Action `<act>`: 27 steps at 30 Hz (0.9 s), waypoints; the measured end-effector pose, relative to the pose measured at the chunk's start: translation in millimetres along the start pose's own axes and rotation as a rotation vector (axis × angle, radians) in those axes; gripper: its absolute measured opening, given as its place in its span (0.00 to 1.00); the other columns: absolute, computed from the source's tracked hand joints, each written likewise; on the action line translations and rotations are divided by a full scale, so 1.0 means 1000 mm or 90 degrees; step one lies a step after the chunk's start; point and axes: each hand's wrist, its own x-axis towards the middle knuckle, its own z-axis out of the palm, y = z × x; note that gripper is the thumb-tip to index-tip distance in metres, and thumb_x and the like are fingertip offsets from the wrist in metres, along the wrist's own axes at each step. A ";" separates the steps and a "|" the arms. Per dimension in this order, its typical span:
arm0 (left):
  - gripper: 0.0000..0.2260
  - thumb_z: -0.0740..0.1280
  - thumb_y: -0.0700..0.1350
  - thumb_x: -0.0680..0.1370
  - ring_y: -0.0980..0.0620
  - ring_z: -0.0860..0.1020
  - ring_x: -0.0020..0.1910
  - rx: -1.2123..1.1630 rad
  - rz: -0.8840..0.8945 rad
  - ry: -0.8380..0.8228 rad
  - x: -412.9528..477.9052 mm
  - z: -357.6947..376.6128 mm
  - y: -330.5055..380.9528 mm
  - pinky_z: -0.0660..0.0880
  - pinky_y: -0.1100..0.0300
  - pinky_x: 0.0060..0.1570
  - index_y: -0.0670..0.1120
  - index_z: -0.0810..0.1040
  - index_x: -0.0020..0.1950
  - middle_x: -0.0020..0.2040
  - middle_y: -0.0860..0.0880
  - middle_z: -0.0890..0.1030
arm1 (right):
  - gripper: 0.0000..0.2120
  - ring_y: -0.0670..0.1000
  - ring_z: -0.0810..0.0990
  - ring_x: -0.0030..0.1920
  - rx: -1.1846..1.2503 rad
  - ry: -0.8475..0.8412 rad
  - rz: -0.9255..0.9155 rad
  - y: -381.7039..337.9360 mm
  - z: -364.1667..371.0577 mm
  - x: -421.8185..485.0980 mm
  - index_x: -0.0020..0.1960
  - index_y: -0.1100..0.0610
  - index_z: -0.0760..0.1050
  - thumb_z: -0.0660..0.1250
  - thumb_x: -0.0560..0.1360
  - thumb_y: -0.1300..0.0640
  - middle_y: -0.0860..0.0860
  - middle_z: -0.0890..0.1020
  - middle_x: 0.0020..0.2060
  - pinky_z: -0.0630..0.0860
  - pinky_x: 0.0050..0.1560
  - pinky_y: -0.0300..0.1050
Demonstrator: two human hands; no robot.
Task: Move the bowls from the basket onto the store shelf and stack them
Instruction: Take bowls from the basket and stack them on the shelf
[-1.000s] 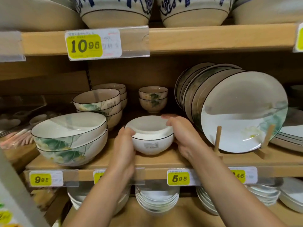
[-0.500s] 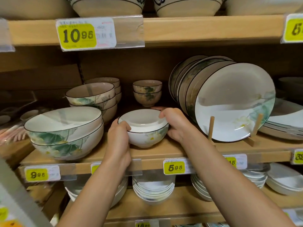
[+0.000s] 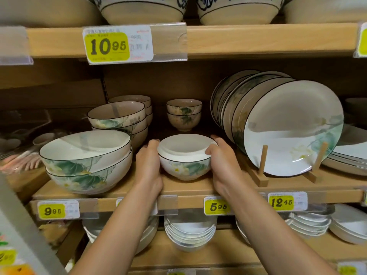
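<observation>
A small white bowl [image 3: 184,165] with a black rim and a green leaf pattern stands on the middle wooden shelf [image 3: 198,188], near its front edge. A white sheet or lid lies inside its rim. My left hand [image 3: 149,165] grips the bowl's left side and my right hand [image 3: 222,161] grips its right side, thumb over the rim. Behind it stands a stack of two matching small bowls [image 3: 184,115]. The basket is not in view.
Two large leaf-pattern bowls [image 3: 85,161] are stacked at the left, with medium bowls [image 3: 119,118] behind them. Upright plates [image 3: 288,126] lean in a wooden rack at the right. More white dishes [image 3: 189,231] fill the shelf below. Price tags line the shelf edges.
The small bowl has been turned between both hands: the barcode label faced me a second ago, and now the leaf and flower pattern faces front. Both hands stay on it.
</observation>
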 end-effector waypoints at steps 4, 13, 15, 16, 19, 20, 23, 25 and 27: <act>0.14 0.61 0.46 0.80 0.53 0.80 0.57 -0.005 0.029 -0.066 -0.026 -0.018 -0.013 0.76 0.55 0.57 0.45 0.77 0.64 0.57 0.47 0.83 | 0.23 0.52 0.76 0.62 0.007 -0.061 0.038 0.002 -0.014 -0.003 0.71 0.54 0.65 0.60 0.77 0.54 0.53 0.74 0.67 0.75 0.61 0.52; 0.15 0.57 0.53 0.80 0.57 0.81 0.48 0.052 0.097 -0.129 -0.014 0.024 0.008 0.74 0.63 0.42 0.49 0.74 0.63 0.54 0.50 0.82 | 0.17 0.52 0.80 0.54 0.077 -0.035 0.003 -0.028 0.004 0.008 0.64 0.55 0.71 0.62 0.77 0.52 0.54 0.81 0.56 0.77 0.58 0.53; 0.17 0.57 0.55 0.81 0.54 0.80 0.53 0.029 0.113 -0.088 0.010 0.044 0.021 0.76 0.60 0.52 0.50 0.72 0.65 0.59 0.50 0.80 | 0.22 0.54 0.77 0.58 0.101 0.008 -0.024 -0.046 0.018 0.026 0.69 0.53 0.68 0.62 0.77 0.50 0.53 0.78 0.59 0.74 0.62 0.53; 0.19 0.57 0.55 0.81 0.50 0.77 0.59 0.003 0.114 -0.066 0.023 0.054 0.027 0.73 0.55 0.61 0.50 0.70 0.70 0.63 0.48 0.78 | 0.24 0.55 0.75 0.60 0.109 0.027 -0.043 -0.054 0.025 0.036 0.72 0.51 0.66 0.62 0.77 0.50 0.53 0.76 0.62 0.73 0.62 0.52; 0.24 0.59 0.50 0.81 0.42 0.71 0.67 -0.032 0.153 0.003 0.050 0.083 0.044 0.66 0.51 0.68 0.48 0.61 0.76 0.70 0.42 0.71 | 0.27 0.58 0.74 0.62 0.137 0.054 -0.085 -0.072 0.048 0.066 0.73 0.52 0.63 0.63 0.75 0.52 0.55 0.74 0.65 0.73 0.61 0.52; 0.23 0.59 0.48 0.81 0.41 0.71 0.66 -0.053 0.185 0.024 0.054 0.090 0.045 0.67 0.53 0.66 0.46 0.60 0.76 0.69 0.41 0.71 | 0.27 0.58 0.74 0.63 0.143 0.059 -0.098 -0.073 0.054 0.074 0.73 0.53 0.62 0.63 0.75 0.53 0.56 0.74 0.65 0.73 0.63 0.55; 0.19 0.58 0.45 0.80 0.44 0.73 0.62 -0.086 0.272 0.005 0.066 0.102 0.041 0.70 0.51 0.63 0.47 0.60 0.71 0.67 0.41 0.71 | 0.28 0.58 0.73 0.64 0.163 0.061 -0.141 -0.070 0.066 0.096 0.74 0.54 0.61 0.63 0.75 0.55 0.57 0.73 0.66 0.72 0.65 0.59; 0.17 0.57 0.46 0.81 0.46 0.74 0.59 -0.083 0.295 -0.017 0.076 0.109 0.041 0.71 0.51 0.61 0.49 0.60 0.69 0.66 0.42 0.72 | 0.28 0.58 0.72 0.65 0.156 0.082 -0.172 -0.068 0.072 0.110 0.74 0.54 0.60 0.63 0.75 0.55 0.57 0.72 0.67 0.71 0.66 0.58; 0.16 0.57 0.47 0.81 0.45 0.73 0.62 -0.071 0.305 -0.022 0.088 0.115 0.042 0.70 0.47 0.64 0.48 0.62 0.68 0.66 0.42 0.71 | 0.29 0.56 0.71 0.67 0.128 0.110 -0.215 -0.068 0.076 0.120 0.75 0.55 0.60 0.63 0.76 0.56 0.57 0.71 0.68 0.70 0.68 0.57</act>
